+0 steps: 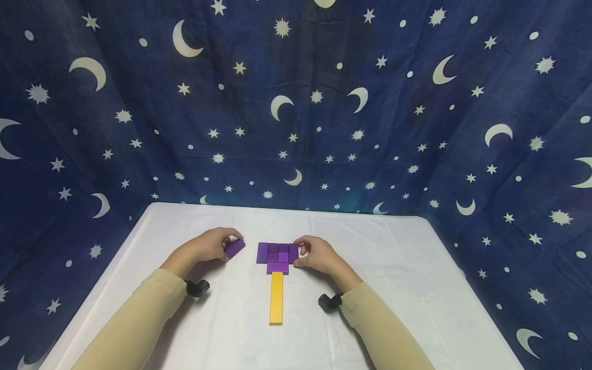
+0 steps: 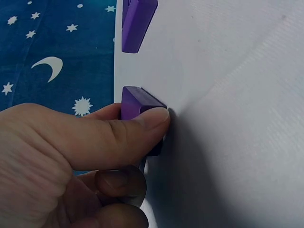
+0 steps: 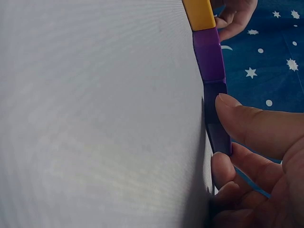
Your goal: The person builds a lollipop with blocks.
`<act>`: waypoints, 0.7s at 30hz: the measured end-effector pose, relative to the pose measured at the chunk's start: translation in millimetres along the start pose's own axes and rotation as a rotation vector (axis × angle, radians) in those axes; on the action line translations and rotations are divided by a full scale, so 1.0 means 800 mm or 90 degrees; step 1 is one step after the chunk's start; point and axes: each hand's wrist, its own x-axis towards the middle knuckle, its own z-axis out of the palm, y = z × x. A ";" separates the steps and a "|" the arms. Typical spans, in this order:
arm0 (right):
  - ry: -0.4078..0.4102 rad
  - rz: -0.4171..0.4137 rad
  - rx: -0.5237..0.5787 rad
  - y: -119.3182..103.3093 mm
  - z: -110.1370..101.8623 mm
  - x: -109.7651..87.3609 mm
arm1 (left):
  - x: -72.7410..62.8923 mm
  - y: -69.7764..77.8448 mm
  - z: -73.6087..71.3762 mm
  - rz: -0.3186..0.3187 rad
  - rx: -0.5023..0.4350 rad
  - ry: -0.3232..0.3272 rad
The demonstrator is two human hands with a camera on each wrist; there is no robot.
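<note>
In the head view, my left hand [image 1: 210, 245] pinches a purple rectangular block [image 1: 235, 248], held at a slant over the left of the table. The thumb [image 2: 154, 118] presses its near side in the left wrist view. My right hand [image 1: 321, 254] grips the rightmost purple block [image 1: 293, 253] of a flat cluster, thumb at its near end and fingers at the far end. Several purple blocks [image 1: 262, 253] of different sizes and shades lie edge to edge there. A wide purple block [image 1: 278, 267] sits below them, and a yellow strip [image 1: 276, 300] runs from it towards me.
A white cloth covers the table [image 1: 393, 288]. Behind and at both sides hangs a dark blue curtain [image 1: 305, 67] printed with moons and stars. Black wrist cameras [image 1: 198, 288] stick out inward from both wrists, above the table beside the yellow strip.
</note>
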 end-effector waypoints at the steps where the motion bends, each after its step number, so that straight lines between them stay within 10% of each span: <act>1: 0.001 0.000 0.001 0.000 0.000 0.000 | 0.001 0.000 0.000 -0.001 -0.001 0.000; 21: 0.002 0.006 -0.003 -0.002 -0.001 -0.001 | 0.023 0.019 0.001 0.014 -0.015 0.015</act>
